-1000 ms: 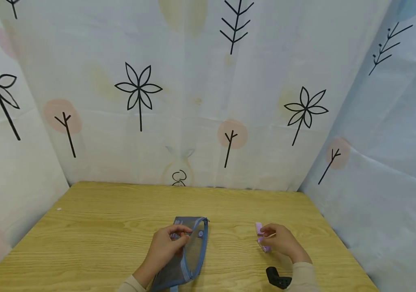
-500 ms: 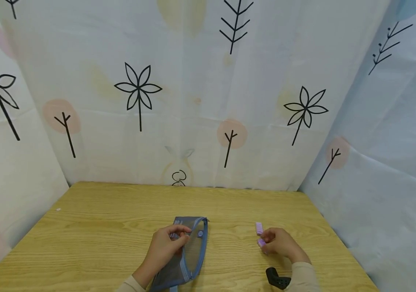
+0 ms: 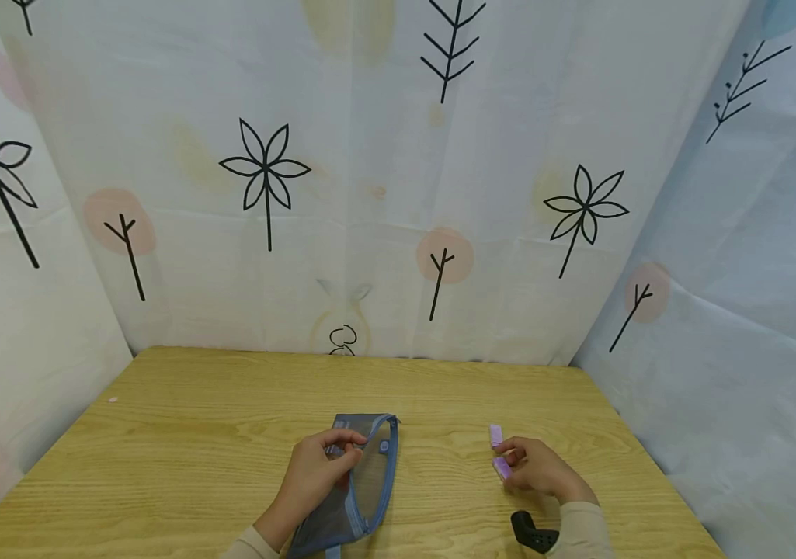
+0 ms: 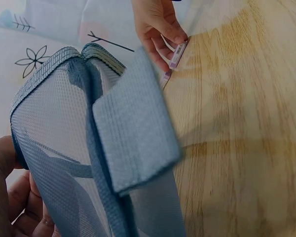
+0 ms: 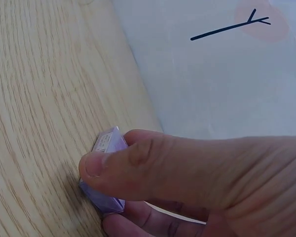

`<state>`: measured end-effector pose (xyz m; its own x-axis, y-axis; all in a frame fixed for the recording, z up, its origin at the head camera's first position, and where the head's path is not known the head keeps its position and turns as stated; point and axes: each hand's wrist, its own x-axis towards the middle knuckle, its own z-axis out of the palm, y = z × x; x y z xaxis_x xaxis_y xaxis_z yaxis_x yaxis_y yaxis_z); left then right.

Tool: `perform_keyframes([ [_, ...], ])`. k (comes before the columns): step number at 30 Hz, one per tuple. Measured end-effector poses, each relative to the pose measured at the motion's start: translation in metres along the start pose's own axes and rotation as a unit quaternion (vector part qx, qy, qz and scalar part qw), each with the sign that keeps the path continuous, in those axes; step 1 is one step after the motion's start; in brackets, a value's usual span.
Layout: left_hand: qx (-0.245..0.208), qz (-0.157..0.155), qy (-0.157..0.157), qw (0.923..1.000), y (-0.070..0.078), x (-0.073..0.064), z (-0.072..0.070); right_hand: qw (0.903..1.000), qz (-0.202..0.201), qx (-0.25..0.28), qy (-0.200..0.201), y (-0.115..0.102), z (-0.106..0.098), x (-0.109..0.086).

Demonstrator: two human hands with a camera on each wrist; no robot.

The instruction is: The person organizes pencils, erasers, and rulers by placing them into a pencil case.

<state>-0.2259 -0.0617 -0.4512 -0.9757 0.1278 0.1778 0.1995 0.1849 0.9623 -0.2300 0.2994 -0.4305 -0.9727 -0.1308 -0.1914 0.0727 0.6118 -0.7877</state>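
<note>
A blue-grey mesh zip pouch (image 3: 371, 489) lies slanted in front of me, its zipped mouth spread apart on the right side. My left hand (image 3: 317, 470) grips its left edge; in the left wrist view, thumb and fingers are on either side of the mesh (image 4: 54, 118). To the right, my right hand (image 3: 544, 470) pinches a small purple block (image 3: 502, 466) between thumb and fingers at the tabletop. The right wrist view shows a printed label on this block (image 5: 106, 203), with the thumb covering its middle. Just beyond it lies a second purple block (image 3: 496, 435), close to the index fingertip.
A black angled object (image 3: 532, 532) is beside the right sleeve. The wooden table (image 3: 230, 404) ends at white patterned curtains (image 3: 370, 194) at the back and on both sides. A tiny pale scrap (image 3: 113, 399) lies at the far left.
My right fingers have shifted slightly nearer and now pinch the closer purple block, which has turned a little. The farther block, the left hand and the pouch stay in place.
</note>
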Motion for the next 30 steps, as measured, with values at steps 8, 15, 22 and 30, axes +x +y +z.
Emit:
perform_keyframes([
  [8, -0.001, 0.001, -0.003, 1.0000, -0.0005, 0.0001, 0.0000, 0.9993, -0.020, -0.026, -0.016, -0.0017, -0.0018, -0.0022],
  [15, 0.003, 0.000, -0.005, 1.0000, 0.0003, 0.0003, 0.0003, 0.9993, -0.001, -0.036, 0.010, -0.0033, 0.0019, 0.0000],
  [22, 0.004, 0.000, -0.004, 1.0000, 0.0009, 0.0002, -0.0001, 0.9971, 0.005, -0.062, 0.044, -0.0054, 0.0068, 0.0034],
  [30, 0.001, -0.003, -0.002, 1.0000, 0.0002, 0.0003, -0.0002, 0.9997, -0.009, -0.013, 0.021, -0.0054, 0.0059, 0.0009],
])
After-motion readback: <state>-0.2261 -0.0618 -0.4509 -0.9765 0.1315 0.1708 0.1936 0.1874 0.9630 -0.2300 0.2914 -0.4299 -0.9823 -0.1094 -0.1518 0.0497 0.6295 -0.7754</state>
